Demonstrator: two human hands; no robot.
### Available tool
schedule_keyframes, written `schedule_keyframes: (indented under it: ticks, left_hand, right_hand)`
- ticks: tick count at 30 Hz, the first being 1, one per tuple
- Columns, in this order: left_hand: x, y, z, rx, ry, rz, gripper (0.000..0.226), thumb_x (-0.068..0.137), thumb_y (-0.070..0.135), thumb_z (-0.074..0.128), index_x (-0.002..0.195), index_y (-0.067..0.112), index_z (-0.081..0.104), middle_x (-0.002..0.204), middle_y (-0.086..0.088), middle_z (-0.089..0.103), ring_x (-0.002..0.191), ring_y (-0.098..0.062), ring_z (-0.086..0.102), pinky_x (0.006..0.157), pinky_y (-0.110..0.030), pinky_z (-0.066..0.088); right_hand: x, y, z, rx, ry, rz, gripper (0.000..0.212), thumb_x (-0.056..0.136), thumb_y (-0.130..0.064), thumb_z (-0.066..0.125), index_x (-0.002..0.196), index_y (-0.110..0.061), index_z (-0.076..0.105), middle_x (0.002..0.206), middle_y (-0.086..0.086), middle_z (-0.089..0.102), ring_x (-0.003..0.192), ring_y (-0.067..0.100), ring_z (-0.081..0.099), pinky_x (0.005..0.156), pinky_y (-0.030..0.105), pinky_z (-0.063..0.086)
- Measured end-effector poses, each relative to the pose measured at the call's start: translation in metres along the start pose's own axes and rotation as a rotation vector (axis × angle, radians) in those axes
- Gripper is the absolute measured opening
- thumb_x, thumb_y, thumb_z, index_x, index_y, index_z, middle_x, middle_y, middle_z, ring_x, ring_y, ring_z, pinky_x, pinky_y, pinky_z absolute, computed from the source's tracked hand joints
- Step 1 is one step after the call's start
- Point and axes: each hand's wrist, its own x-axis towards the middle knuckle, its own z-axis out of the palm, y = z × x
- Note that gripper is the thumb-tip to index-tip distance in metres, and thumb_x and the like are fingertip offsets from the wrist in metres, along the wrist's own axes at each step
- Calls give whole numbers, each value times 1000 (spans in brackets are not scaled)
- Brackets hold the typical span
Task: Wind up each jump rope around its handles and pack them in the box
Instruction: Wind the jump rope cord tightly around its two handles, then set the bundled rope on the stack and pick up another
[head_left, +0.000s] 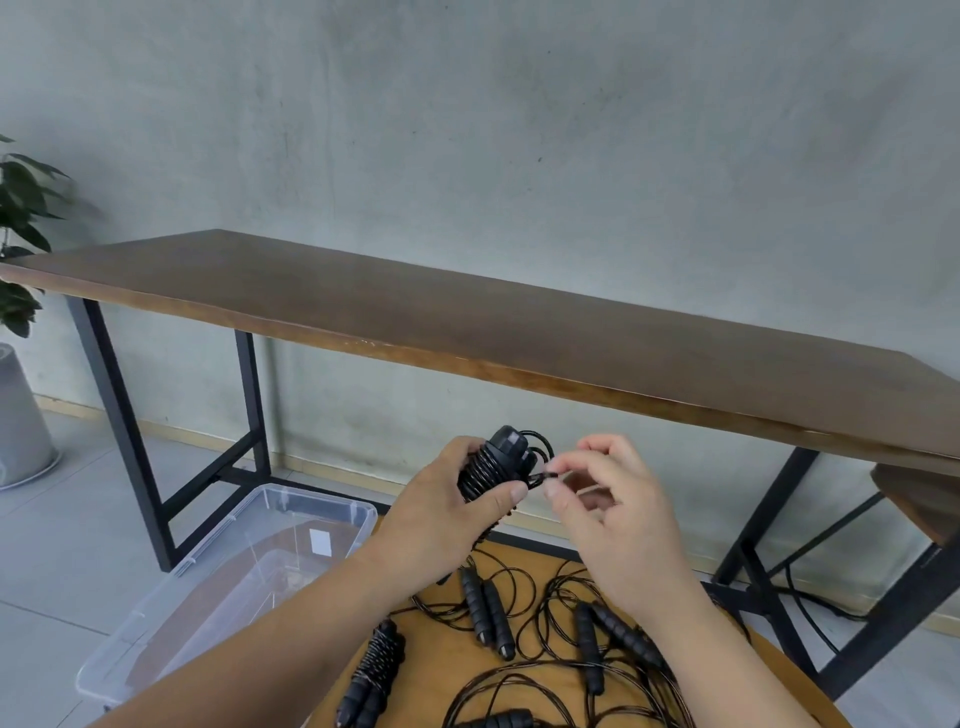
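Left grip (457, 512) curled closed, thumb forward, right grip (613, 499) pinching thumb to forefinger, both forearms raised

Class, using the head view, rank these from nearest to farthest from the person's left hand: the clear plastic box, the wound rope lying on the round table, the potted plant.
1. The wound rope, lying on the round table just below the left hand.
2. The clear plastic box, on the floor to the left.
3. The potted plant, at the far left edge by the wall.

Held rope (493, 470): black, lying wound round its handles.
Table ropes (545, 623): lying loose, tangled.
Box (311, 512): clear, standing open.
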Motion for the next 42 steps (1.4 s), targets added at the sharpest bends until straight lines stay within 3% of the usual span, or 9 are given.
schedule_keyframes:
  ticks: [6,9,14,18,23,27,30,36,42]
  left_hand:
    - [-6,3,3,143,132,63,49,88,54,61,129,40,38,100,20,60,89,0,59,73,-18,49]
    - [-8,7,7,236,145,90,49,89,45,63,128,43,35,99,20,59,86,0,58,71,-16,47]
    - [-4,2,9,207,-77,87,62,80,36,68,133,39,37,120,14,53,113,-11,48,99,-35,44]
    - [6,-12,-6,-69,-180,-85,56,87,25,70,138,34,47,126,10,59,116,-10,55,100,-29,47]
    - [11,-50,-13,-400,-134,-262,37,94,4,57,122,28,61,126,8,62,119,-9,57,105,-30,44]
    - [7,-87,-3,-373,-136,-357,42,94,-3,50,132,15,56,131,2,60,124,-12,54,103,-27,43]
    - [2,-119,12,-348,-157,-419,44,95,-4,49,134,16,55,134,3,58,126,-14,52,109,-32,41]
    - [0,-192,50,-357,-192,-632,49,92,-10,46,125,24,57,114,10,63,100,1,59,81,-16,47]
    - [-6,-242,82,-341,-217,-833,53,94,-7,41,129,31,55,109,11,57,82,-3,60,59,-9,50]
  right_hand:
    - [-11,-8,17,333,-127,276,51,84,-57,57,130,-53,38,115,-21,59,98,0,66,80,21,57]
    - [-12,-15,27,602,-149,421,31,92,-40,59,123,-43,54,108,-11,72,99,3,69,80,24,58]
    - [-6,-7,43,642,-136,554,38,85,-51,66,119,-35,59,115,-11,70,107,4,64,97,33,53]
    - [-3,5,60,729,-114,656,40,88,-41,68,122,-21,60,113,0,72,104,14,69,97,40,54]
    - [-3,21,86,844,-48,825,32,94,-31,64,110,-3,66,105,11,74,97,17,71,85,31,57]
    - [-10,47,116,740,-101,955,27,95,-36,63,106,-13,71,103,9,75,101,27,68,95,48,54]
    - [-20,66,139,652,-170,1007,20,97,-38,59,101,-21,69,98,4,75,94,25,68,88,39,56]
    - [-53,118,198,510,-194,1128,21,95,-32,61,112,-20,67,106,2,71,100,23,66,95,46,54]
    - [-86,175,253,424,-280,1236,23,93,-34,62,112,-22,67,108,1,70,101,22,65,93,49,54]
